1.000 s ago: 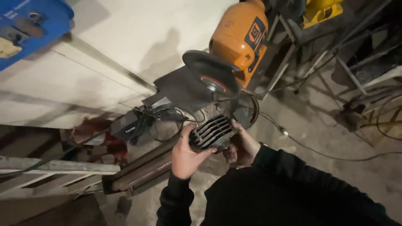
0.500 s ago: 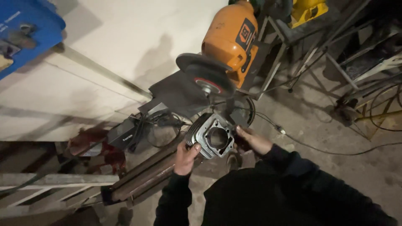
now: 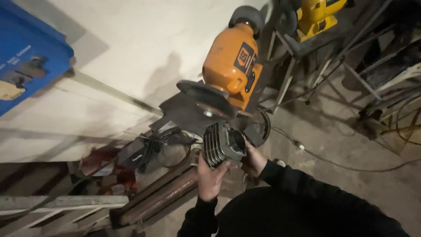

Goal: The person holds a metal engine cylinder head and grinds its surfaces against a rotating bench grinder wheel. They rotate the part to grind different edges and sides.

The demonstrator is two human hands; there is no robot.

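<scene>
While we cradle grey finned metal cylinder (image 3: 223, 144), left hand (image 3: 210, 177) cupped under at 6 o'clock, right hand (image 3: 253, 160) gripping at 3: keep fins clear of orange bench grinder's wheel (image 3: 202, 94) at 12.

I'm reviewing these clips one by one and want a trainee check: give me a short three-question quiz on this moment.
1. True or false: the finned metal cylinder is held in both hands, the left hand under it and the right hand beside it.
2. Which machine stands just above the cylinder? A) a blue drill press B) an orange bench grinder C) a green lathe
3. Fill in: the cylinder's round bore faces toward the person's ____ hand.

Key: 1 true; 2 B; 3 right.
</scene>
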